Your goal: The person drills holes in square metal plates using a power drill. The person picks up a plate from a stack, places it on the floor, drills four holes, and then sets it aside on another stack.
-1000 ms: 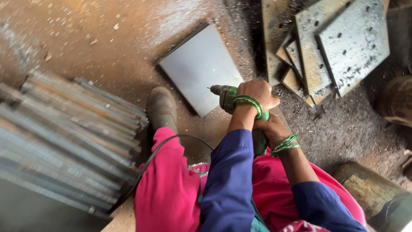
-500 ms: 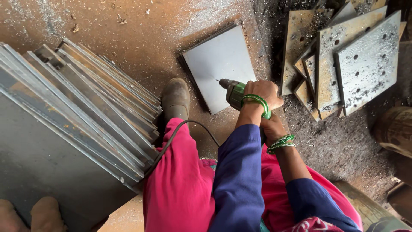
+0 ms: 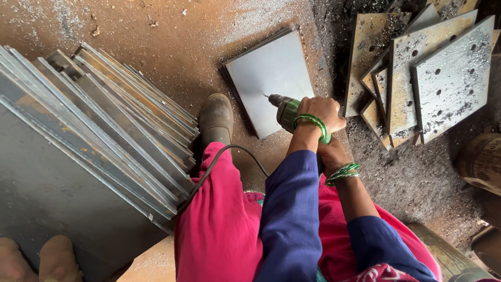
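A green electric drill (image 3: pixel 286 110) is gripped in both my hands. My left hand (image 3: pixel 322 112), with a green bangle at the wrist, wraps the drill's body from above. Just behind and below it, my right hand (image 3: pixel 334 155) holds the handle, mostly hidden. The bit's tip touches the lower left part of a grey metal plate (image 3: pixel 274 70) lying flat on the floor. My boot (image 3: pixel 216 117) stands beside the plate's left edge. The drill's black cable (image 3: pixel 222 159) runs across my pink trouser leg.
A leaning stack of large grey metal sheets (image 3: pixel 94 141) fills the left side. Several rusty plates with drilled holes (image 3: pixel 449 78) lie piled at the upper right. Metal shavings cover the floor. Another person's feet (image 3: pixel 31 258) show at the bottom left.
The view has swung left, bringing more of the sheet stack into sight. Both hands stay on the drill, whose bit remains over the grey plate.
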